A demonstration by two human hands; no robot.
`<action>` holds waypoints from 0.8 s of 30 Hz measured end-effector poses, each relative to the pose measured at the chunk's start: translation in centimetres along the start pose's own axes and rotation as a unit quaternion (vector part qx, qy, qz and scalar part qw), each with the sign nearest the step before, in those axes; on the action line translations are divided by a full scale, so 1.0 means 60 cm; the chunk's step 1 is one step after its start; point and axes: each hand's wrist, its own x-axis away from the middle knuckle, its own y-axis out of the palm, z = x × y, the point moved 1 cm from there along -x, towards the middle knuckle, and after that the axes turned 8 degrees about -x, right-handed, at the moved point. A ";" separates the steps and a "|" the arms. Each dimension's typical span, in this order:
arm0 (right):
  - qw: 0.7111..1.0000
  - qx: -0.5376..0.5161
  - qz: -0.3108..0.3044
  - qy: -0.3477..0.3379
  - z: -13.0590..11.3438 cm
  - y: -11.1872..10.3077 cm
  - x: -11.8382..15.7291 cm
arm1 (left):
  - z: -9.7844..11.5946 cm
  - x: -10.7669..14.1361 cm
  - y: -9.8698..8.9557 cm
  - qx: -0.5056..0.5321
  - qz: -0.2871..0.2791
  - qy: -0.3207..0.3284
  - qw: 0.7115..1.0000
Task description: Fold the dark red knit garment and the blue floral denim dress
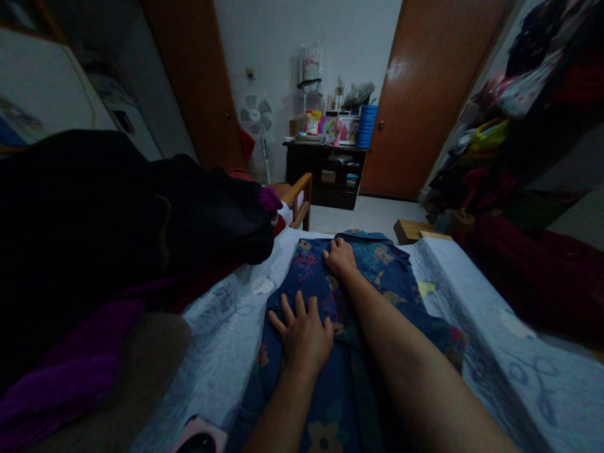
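A dark blue floral garment [344,314], with a collar-like fold at its far end, lies spread on a light patterned cover [226,321]. My left hand [304,333] rests flat on its left part, fingers spread wide. Farther forward, near the far end, my right hand [340,257] lies palm down on the cloth, its fingers a little apart. Neither hand holds anything that I can see. The right forearm crosses over the garment and hides some of it. Part of a sleeve [448,340] sticks out to the right.
Dark clothes [141,207] are heaped at left, with purple cloth [80,371] below. A pink and black object [201,435] sits at the near edge. Dark red cloth [533,283] lies at right. Beyond are a wooden chair [304,189], a fan [257,116] and a dark cabinet [325,176].
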 end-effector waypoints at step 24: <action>0.999 -0.013 -0.049 0.002 0.011 0.010 -0.018 | 0.000 -0.001 0.008 -0.006 0.006 -0.004 1.000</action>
